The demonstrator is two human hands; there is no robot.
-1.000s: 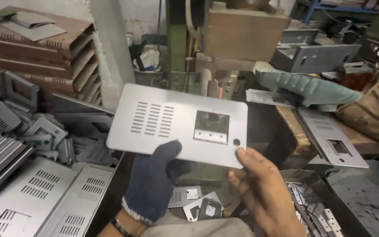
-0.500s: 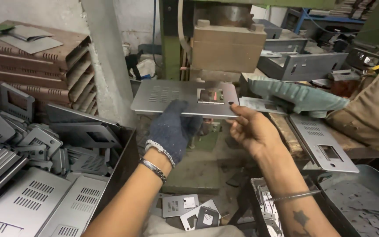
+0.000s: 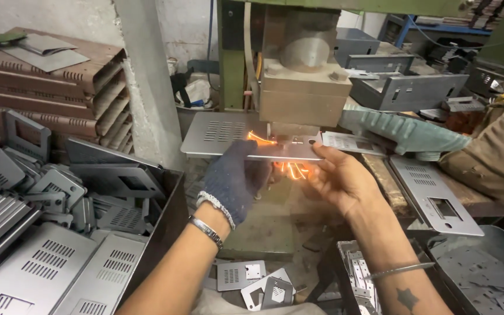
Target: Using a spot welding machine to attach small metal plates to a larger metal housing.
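A flat grey metal panel with vent slots lies level under the block head of a press machine. My left hand, in a dark blue knit glove, grips the panel's near edge from below. My bare right hand holds the same edge further right, fingers under the sheet. Orange sparks flare where the press head meets the panel, above and below it.
A bin of grey stamped panels fills the lower left, with brown folded casings stacked behind. Another slotted panel lies on the right bench. Small cut-out scraps litter the floor. A person in tan clothing is at right.
Both hands carried the panel from near my chest forward and laid it flat under the press head. Sparks now appear at the panel.
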